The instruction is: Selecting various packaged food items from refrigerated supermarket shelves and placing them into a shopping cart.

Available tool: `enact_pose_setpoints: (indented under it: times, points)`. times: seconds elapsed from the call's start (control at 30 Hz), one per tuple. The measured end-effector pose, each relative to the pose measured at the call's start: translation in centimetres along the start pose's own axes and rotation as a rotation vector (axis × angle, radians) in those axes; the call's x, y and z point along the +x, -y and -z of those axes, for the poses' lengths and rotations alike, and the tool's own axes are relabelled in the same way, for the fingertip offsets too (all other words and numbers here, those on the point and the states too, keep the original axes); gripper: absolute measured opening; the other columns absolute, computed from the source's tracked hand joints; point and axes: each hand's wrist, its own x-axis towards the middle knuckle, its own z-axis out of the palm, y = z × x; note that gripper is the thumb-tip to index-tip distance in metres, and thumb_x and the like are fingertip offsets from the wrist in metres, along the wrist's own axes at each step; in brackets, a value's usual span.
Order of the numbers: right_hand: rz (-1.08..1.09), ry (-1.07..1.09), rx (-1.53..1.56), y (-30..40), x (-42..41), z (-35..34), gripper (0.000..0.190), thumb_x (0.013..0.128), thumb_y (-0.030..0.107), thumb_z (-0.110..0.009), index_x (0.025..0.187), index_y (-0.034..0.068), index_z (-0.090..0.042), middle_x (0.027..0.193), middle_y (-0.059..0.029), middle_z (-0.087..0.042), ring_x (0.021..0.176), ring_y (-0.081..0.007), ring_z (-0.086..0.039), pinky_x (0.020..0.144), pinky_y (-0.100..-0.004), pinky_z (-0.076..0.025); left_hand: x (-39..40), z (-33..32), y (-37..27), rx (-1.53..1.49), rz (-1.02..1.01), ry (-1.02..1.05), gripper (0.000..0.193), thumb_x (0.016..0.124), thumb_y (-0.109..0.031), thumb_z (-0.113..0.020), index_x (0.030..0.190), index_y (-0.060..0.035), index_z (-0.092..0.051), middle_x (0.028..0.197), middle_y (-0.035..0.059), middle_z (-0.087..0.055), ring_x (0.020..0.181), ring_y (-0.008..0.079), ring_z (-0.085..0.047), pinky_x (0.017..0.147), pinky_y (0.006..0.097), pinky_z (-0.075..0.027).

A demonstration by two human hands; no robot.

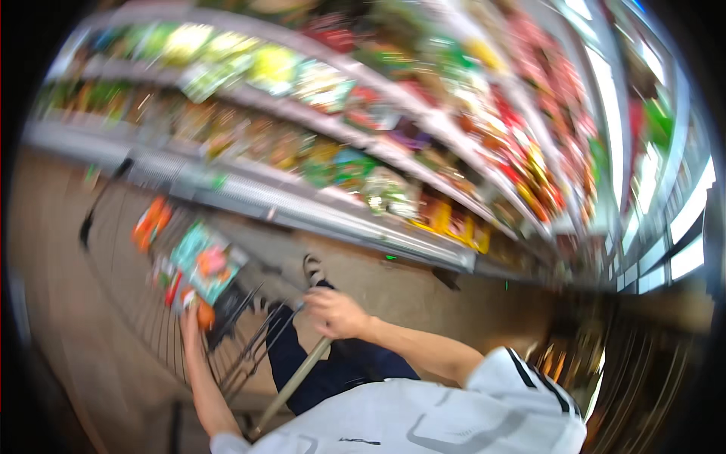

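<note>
My right hand (338, 313) grips the pale handlebar (298, 371) of a metal shopping cart. Down inside the cart's wire basket (164, 340), my left hand (191, 319) holds a rounded orange item (206, 315), blurred and partly covered by the fingers. Just beyond that hand lies a large turquoise package (207, 262) with a pink and orange print. An orange package (151, 223) sits towards the basket's far end. Small red and white goods (170, 284) lie beside the turquoise package. A dark object (229, 309) rests at the basket's near side.
A long refrigerated display (272, 198) runs past the cart, its shelves filled with packaged food. Yellow crates (454, 224) stand at its lower right. My shoes (312, 269) are on the brown floor (385, 295) between cart and display. Bright glass-fronted cabinets (652, 170) rise at the far right.
</note>
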Motion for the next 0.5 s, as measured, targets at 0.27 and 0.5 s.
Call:
enact_pose_setpoints:
  times: [0.27, 0.5]
  points:
    - [-0.09, -0.135, 0.045, -0.3, -1.6, -0.9, 0.057, 0.077, 0.026, -0.073, 0.125, 0.005, -0.049, 0.125, -0.0134, -0.054, 0.126, -0.0336, -0.046, 0.106, -0.046, -0.037, -12.2, -13.2, -9.5, 0.279, -0.027, 0.27, 0.037, 0.09, -0.027, -0.061, 0.117, -0.0027, -0.058, 0.098, 0.0053, -0.059, 0.085, 0.0156, -0.057, 0.076, 0.0297, -0.047]
    - [0.022, -0.321, 0.144, 1.4, -3.6, 7.0, 0.09, 0.071, 0.014, -0.081, 0.148, 0.008, -0.034, 0.151, -0.0192, -0.033, 0.142, -0.0364, -0.031, 0.116, -0.0486, -0.029, -22.1, -26.9, -15.6, 0.877, -0.239, 0.452, 0.042, 0.082, -0.022, -0.068, 0.116, 0.0016, -0.061, 0.095, 0.0068, -0.064, 0.083, 0.0137, -0.056, 0.074, 0.0286, -0.048]
